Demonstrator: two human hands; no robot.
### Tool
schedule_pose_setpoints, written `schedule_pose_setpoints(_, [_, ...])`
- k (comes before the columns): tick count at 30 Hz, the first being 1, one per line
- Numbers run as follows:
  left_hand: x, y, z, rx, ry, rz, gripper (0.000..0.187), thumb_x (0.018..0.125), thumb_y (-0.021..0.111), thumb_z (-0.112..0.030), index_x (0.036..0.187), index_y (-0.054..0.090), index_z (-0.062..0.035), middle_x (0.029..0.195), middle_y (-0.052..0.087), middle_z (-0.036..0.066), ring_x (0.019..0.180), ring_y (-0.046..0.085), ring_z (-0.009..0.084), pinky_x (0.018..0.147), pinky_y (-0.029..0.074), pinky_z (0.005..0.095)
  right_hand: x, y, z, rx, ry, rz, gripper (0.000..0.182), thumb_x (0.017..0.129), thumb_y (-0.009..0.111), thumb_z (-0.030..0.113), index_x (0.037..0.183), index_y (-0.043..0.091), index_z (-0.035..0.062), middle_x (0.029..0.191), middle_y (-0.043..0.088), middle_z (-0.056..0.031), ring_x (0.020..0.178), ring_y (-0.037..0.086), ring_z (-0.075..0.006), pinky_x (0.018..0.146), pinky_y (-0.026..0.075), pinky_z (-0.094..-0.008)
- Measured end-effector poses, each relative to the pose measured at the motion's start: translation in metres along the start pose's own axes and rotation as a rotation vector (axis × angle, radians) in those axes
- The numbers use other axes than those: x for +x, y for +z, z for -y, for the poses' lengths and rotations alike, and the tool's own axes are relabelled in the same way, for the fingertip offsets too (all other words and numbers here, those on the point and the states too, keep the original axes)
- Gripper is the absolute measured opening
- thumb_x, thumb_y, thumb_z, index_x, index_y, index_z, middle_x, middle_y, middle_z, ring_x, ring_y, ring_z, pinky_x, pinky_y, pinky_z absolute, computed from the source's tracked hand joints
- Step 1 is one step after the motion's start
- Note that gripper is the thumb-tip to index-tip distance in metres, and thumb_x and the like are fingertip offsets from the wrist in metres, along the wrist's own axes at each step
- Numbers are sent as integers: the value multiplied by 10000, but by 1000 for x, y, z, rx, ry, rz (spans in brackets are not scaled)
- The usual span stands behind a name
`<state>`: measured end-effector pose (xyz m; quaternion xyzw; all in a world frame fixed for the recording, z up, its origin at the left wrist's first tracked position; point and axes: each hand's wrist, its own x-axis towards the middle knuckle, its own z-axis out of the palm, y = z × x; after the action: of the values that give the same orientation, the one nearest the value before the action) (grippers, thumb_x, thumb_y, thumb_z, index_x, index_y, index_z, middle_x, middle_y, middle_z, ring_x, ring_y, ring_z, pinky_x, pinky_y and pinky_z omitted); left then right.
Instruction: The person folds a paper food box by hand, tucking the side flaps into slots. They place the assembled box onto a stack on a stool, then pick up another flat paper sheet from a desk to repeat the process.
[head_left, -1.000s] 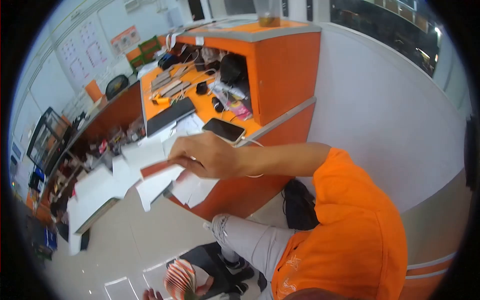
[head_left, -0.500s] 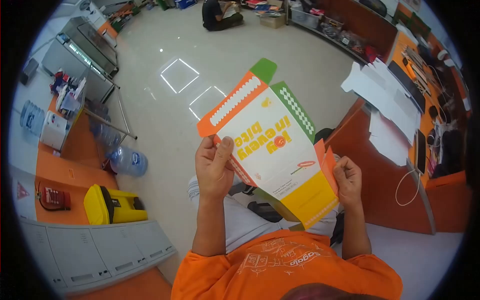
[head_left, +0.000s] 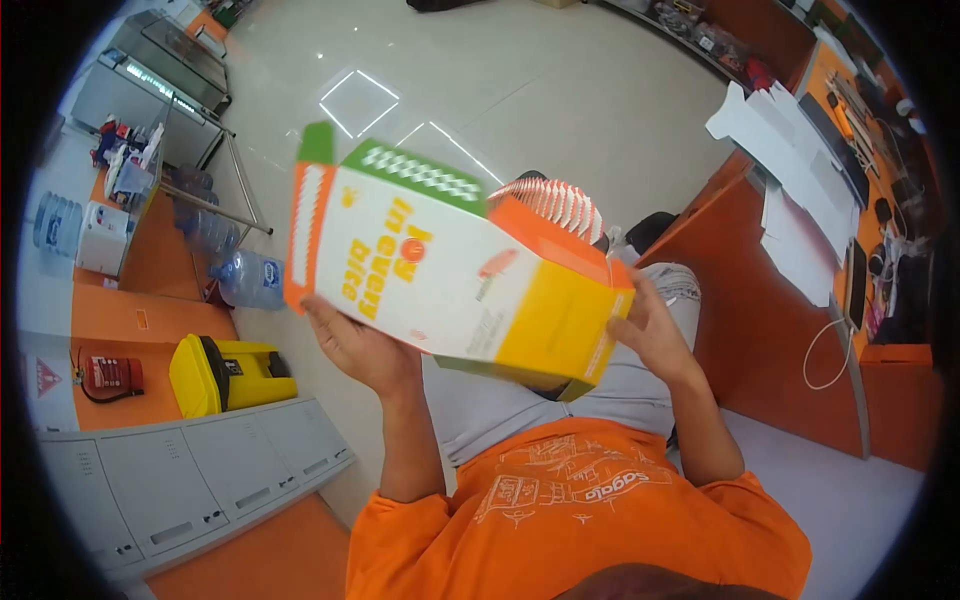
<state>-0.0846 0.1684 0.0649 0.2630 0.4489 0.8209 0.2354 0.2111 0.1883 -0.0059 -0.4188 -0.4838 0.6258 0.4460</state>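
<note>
A partly folded carton (head_left: 450,262), white with yellow, orange and green flaps, is held tilted above my lap. My left hand (head_left: 362,345) grips its lower left edge beside the orange flap, its fingers partly hidden behind the board. At the right end, my right hand (head_left: 650,325) pinches the edge near the yellow panel. Yellow lettering shows on the white face. Beyond the carton, a red-and-white patterned piece (head_left: 555,203) shows near my knee.
On the right, white cardboard sheets (head_left: 785,170) overhang a desk (head_left: 740,270) with a cable. At left are water bottles (head_left: 250,278), a yellow bin (head_left: 230,375), grey lockers (head_left: 160,485) and a fire extinguisher (head_left: 110,375).
The carton has turned counterclockwise and shifted left, and my left hand has moved left and down with it. The patterned piece has come into view. The seated person is mostly out of view.
</note>
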Motion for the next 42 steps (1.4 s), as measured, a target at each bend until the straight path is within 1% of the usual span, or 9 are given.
schedule_pose_setpoints(2, [-1,5,-2,37,24,-246,448,1138,375,-401,1236,552,-1,1216,663,116,1035,690,164,874,586,306,-1,4,-3,303,128,276,450,1013,680,113,1414,539,-35,1275,675,-70,1180,615,-144,1003,491,-301])
schedule_pose_setpoints(8, [8,-52,15,260,-25,-343,304,1091,539,-278,1261,494,-30,936,483,36,850,529,160,847,504,299,-3,7,30,-89,-280,63,245,1040,651,159,1174,694,-41,1001,746,-85,871,666,-117,771,523,-306])
schedule_pose_setpoints(10, [4,-50,-5,312,470,-260,386,1016,660,-199,1303,467,-27,1025,545,61,982,555,189,918,478,339,2,4,48,-225,-345,150,226,1036,653,157,1144,702,-36,932,744,-106,804,670,-140,718,517,-314])
schedule_pose_setpoints(14, [-26,33,-93,936,488,863,391,936,717,-184,1237,541,-9,1219,607,161,1079,592,302,951,462,428,6,9,65,-366,-249,555,200,1007,677,147,1113,700,-20,869,693,-141,770,674,-272,701,508,-325])
schedule_pose_setpoints(20, [-20,27,-68,952,-146,1349,168,940,709,-136,1056,640,-37,1014,660,126,936,613,307,873,458,425,-6,7,63,-244,-236,640,159,990,700,112,1049,687,-35,902,696,-123,820,670,-200,725,515,-316])
schedule_pose_setpoints(28, [-39,1,-65,844,94,1290,121,910,701,-22,1018,663,-60,919,673,83,856,613,287,815,440,374,-19,23,60,-370,-222,219,95,969,688,50,992,656,-36,901,693,-78,770,642,-121,723,539,-276])
schedule_pose_setpoints(33, [-46,-8,-63,852,76,1403,189,886,740,-23,1060,670,-44,926,680,93,825,652,270,776,477,351,-7,34,60,-364,-307,477,98,947,707,47,976,666,-37,899,693,-97,758,652,-160,686,542,-279])
schedule_pose_setpoints(38, [-65,8,-59,676,-541,1190,132,911,738,-5,1024,673,14,901,701,84,697,683,157,622,505,246,-6,46,57,-195,-117,623,110,887,785,56,922,686,23,895,709,-68,770,637,-180,677,484,-304])
schedule_pose_setpoints(42, [-68,-10,-40,631,-590,1227,201,958,710,-35,1112,619,55,896,719,121,735,703,124,614,532,281,-2,46,48,-207,-66,580,148,865,809,65,933,681,34,895,713,-63,820,645,-177,697,497,-295])
